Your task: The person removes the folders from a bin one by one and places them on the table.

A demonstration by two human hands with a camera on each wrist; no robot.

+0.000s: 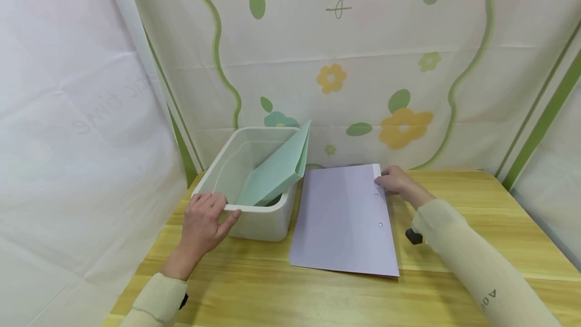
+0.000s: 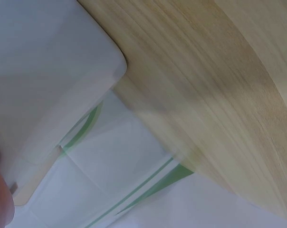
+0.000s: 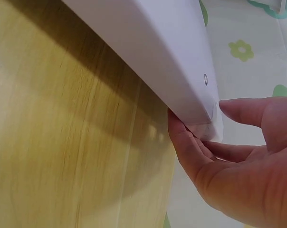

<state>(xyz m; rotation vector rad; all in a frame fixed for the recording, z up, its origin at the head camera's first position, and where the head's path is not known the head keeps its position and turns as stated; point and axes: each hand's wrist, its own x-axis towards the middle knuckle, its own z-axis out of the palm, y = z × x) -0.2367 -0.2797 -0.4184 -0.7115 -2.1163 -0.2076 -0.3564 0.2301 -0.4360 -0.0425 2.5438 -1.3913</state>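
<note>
My left hand [image 1: 203, 222] grips the near rim of a white plastic bin [image 1: 260, 223], fingers over the edge and thumb along the outside. A mint-green folder [image 1: 274, 170] leans at a slant inside the bin, its upper end sticking out past the right rim. To the right of the bin, a purple file folder [image 1: 342, 221] with rivets along its spine lies on the table. My right hand [image 1: 397, 181] pinches its far right corner. The right wrist view shows the thumb on top of the spine [image 3: 181, 61] and the fingers beneath it, lifted off the wood.
A wooden table [image 1: 272, 291] bears everything. White fabric with printed flowers [image 1: 404, 127] hangs right behind the bin and folder. Plain white cloth [image 1: 81, 165] closes off the left side, and another sheet [image 1: 556, 196] hangs on the right.
</note>
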